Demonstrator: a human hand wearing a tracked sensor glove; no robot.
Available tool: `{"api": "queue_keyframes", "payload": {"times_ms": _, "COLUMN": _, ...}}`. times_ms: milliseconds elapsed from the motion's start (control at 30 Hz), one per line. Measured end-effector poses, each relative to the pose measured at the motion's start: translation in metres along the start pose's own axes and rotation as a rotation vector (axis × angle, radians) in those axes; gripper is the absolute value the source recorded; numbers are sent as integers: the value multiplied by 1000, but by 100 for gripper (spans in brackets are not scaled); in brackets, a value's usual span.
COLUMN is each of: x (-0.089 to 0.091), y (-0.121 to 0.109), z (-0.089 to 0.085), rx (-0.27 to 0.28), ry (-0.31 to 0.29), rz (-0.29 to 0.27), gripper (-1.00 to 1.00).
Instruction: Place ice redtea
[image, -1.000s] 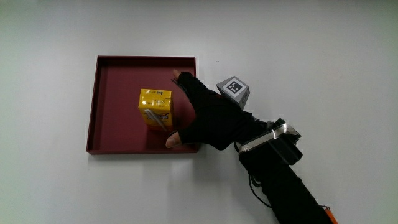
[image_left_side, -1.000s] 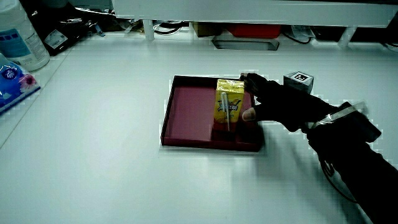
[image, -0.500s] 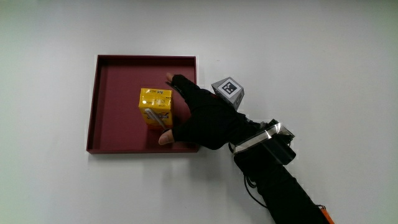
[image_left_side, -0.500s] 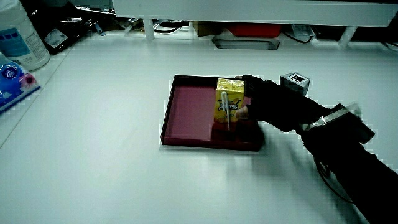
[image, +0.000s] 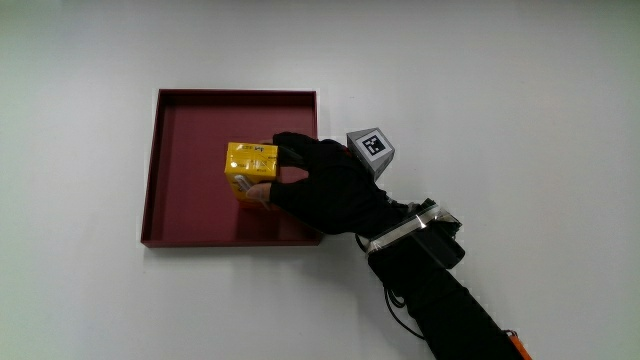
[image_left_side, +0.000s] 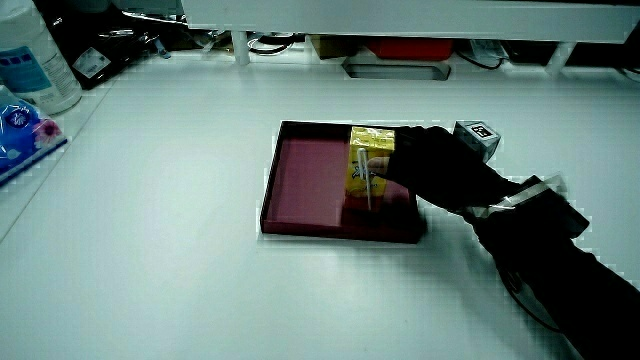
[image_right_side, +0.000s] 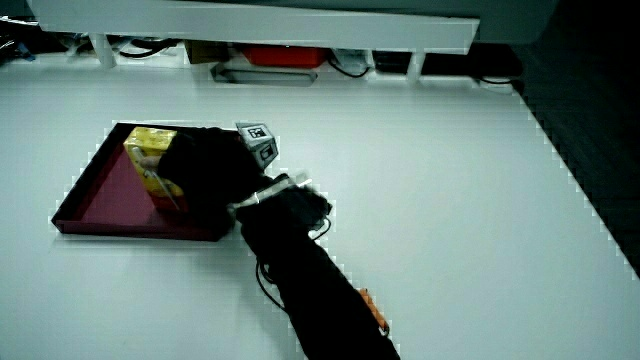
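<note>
A yellow drink carton (image: 248, 170) stands upright in a dark red tray (image: 190, 140), and both side views show the carton (image_left_side: 367, 160) (image_right_side: 147, 150) too. The gloved hand (image: 322, 187) reaches over the tray's edge and closes around the carton, thumb on the side nearer the person and fingers on the side farther away. In both side views the hand (image_left_side: 432, 170) (image_right_side: 200, 168) hides part of the carton. The patterned cube (image: 371, 148) sits on the back of the hand.
The tray (image_left_side: 305, 180) rests on a white table. A plastic bottle (image_left_side: 35, 55) and a blue packet (image_left_side: 22, 135) lie at the table's edge in a side view. A low partition with cables and a red box (image_right_side: 278, 55) runs along the table.
The hand has moved across the tray edge to the carton and its spread fingers have closed around it. The carton has stayed where it was.
</note>
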Motion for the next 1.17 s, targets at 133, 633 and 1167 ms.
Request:
{"api": "queue_keyframes", "payload": {"times_ms": 133, "x": -1, "y": -1, "z": 0, "rx": 18, "ry": -11, "rz": 15, "gripper": -78}}
{"api": "queue_keyframes", "payload": {"times_ms": 633, "x": -3, "y": -10, "z": -1, "rx": 68, "ry": 36, "rz": 66, "gripper": -100}}
{"api": "queue_keyframes", "payload": {"times_ms": 1167, "x": -50, "y": -68, "z": 38, "rx": 104, "ry": 8, "rz": 127, "gripper": -100}}
